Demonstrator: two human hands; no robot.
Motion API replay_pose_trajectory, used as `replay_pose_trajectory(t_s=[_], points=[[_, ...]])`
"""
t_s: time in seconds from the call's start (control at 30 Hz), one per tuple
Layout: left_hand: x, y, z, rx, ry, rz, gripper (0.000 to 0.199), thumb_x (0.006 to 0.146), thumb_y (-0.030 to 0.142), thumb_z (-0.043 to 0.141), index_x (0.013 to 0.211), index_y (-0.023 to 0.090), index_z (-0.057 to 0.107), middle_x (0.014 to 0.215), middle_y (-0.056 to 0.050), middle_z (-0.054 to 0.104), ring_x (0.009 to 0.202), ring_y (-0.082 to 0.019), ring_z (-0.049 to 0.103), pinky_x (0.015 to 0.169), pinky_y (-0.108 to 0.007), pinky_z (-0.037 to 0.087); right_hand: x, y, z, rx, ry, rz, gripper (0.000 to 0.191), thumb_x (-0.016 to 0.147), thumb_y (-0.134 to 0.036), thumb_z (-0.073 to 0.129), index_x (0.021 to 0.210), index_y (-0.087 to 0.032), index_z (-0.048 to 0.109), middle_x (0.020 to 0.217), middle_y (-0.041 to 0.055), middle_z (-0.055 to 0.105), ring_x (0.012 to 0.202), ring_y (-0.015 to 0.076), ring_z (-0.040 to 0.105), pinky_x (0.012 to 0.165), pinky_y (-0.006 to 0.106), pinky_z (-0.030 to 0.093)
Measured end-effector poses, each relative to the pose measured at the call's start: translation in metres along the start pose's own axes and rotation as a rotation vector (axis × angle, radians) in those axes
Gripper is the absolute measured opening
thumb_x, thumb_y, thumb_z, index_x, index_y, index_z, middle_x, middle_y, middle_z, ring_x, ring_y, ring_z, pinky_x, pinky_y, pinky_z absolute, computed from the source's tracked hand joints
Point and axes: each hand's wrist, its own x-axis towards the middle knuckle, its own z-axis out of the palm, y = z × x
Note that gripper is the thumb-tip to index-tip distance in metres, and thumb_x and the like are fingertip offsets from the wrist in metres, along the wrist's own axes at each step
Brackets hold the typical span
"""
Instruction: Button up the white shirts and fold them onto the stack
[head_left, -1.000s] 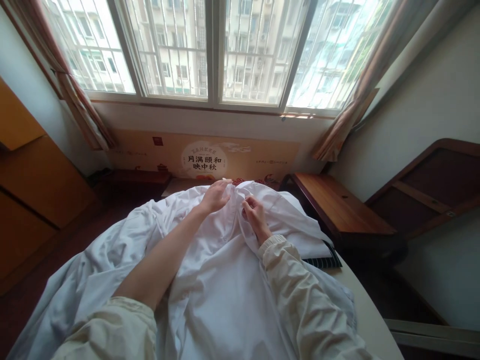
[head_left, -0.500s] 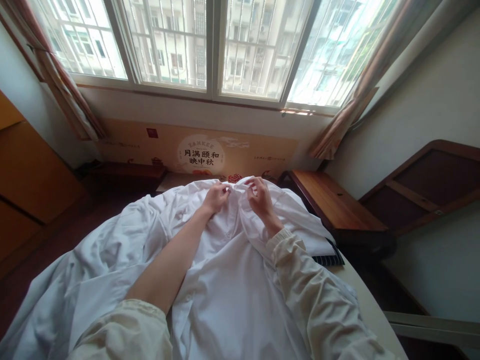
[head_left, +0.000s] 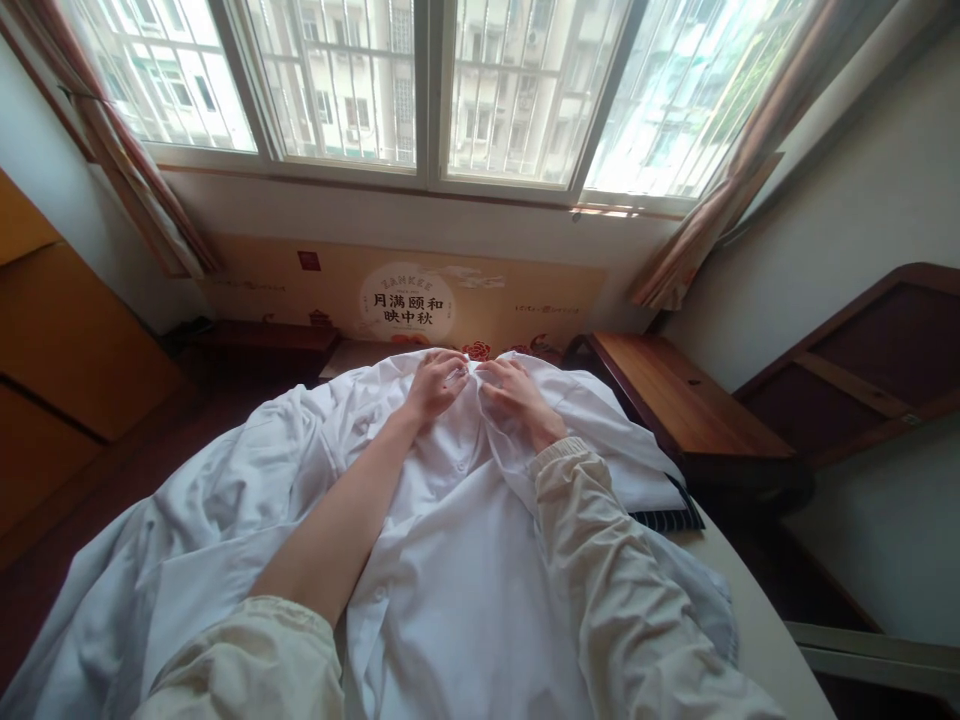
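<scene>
A white button-front garment, a shirt or a coat, lies spread over the table, its collar end away from me. Small buttons show along its front. My left hand is closed on the cloth at the far edge by the collar, fingers bent and fingertips pinched together. Just to the right, my right hand grips the collar edge with curled fingers, its fingertips close to those of the left. The cloth between the fingertips is partly hidden.
A pale table edge shows at the right, with a dark striped cloth under the garment. Beyond stand a brown wooden desk, a printed board and barred windows. An orange cabinet is at the left.
My right hand has lowered and flattened against the collar, its fingers now reaching left. My left hand's fingers have curled over the edge a little more. The view has shifted slightly.
</scene>
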Motion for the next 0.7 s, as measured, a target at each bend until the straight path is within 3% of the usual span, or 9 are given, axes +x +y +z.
replay_pose_trajectory(t_s=[0.2,0.37,0.53,0.7], points=[[0.000,-0.003,-0.002,-0.060,-0.173,-0.018,0.020,0.102,0.037,0.063,0.102,0.023,0.078,0.101,-0.006,0.077,0.104,-0.025,0.064,0.102,-0.038,0.049,-0.003,0.006,-0.006,0.207,0.096,-0.066,0.018,0.094,-0.025,0.063,0.097,-0.028,0.081,0.103,0.0054,0.067,0.108,0.0244,0.059,0.103,0.039,0.047],[0.003,0.001,-0.007,-0.070,-0.229,0.009,0.025,0.104,0.038,0.058,0.106,0.026,0.080,0.108,-0.006,0.077,0.102,-0.024,0.063,0.105,-0.039,0.047,-0.005,-0.001,-0.018,0.378,0.071,-0.105,0.021,0.098,-0.033,0.062,0.101,-0.026,0.082,0.108,0.0068,0.069,0.109,0.0237,0.061,0.092,0.035,0.050],[0.004,-0.002,-0.009,-0.100,-0.288,-0.121,0.019,0.098,0.029,0.056,0.105,0.024,0.072,0.101,-0.006,0.073,0.105,-0.026,0.063,0.100,-0.041,0.051,-0.003,-0.004,-0.019,0.381,0.088,-0.092,0.021,0.099,-0.037,0.062,0.093,-0.025,0.079,0.113,0.0079,0.073,0.115,0.0252,0.061,0.106,0.038,0.047],[0.006,-0.012,-0.007,-0.142,-0.243,-0.203,0.020,0.092,0.017,0.049,0.098,0.023,0.066,0.100,-0.008,0.067,0.105,-0.027,0.063,0.101,-0.046,0.053,-0.002,-0.003,-0.016,0.384,0.136,-0.078,0.020,0.098,-0.039,0.063,0.091,-0.025,0.075,0.115,0.0074,0.074,0.116,0.0251,0.062,0.112,0.040,0.044]])
